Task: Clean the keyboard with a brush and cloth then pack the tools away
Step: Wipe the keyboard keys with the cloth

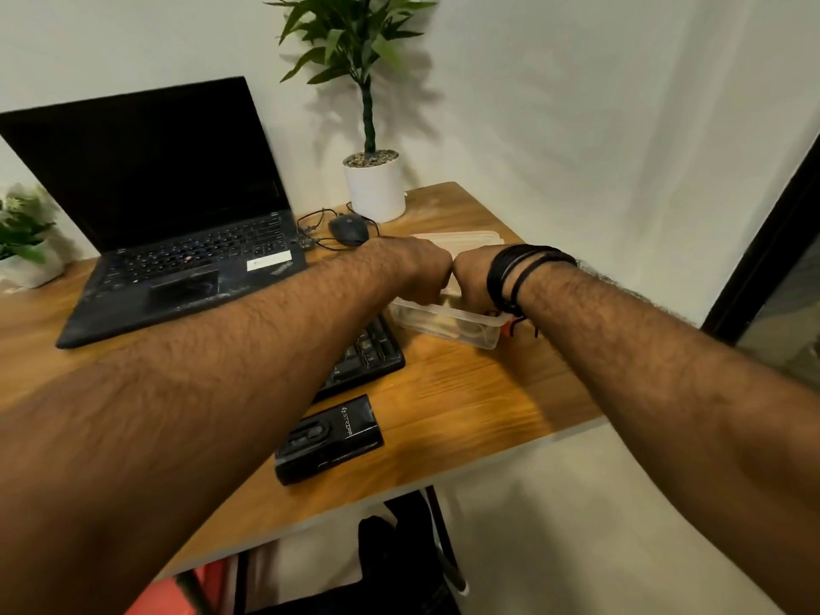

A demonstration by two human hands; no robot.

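A clear plastic container stands on the wooden desk to the right of the keyboard. My left hand and my right hand are side by side, knuckles touching, with the fingers curled down into the container. What the fingers hold is hidden behind the backs of the hands. Something pale lies inside the container, too blurred to name. The black keyboard lies next to the container, mostly covered by my left forearm. Neither brush nor cloth shows clearly.
The container's lid lies just behind it. An open black laptop stands at the left, with a wired mouse and a white plant pot behind. A black box sits near the desk's front edge.
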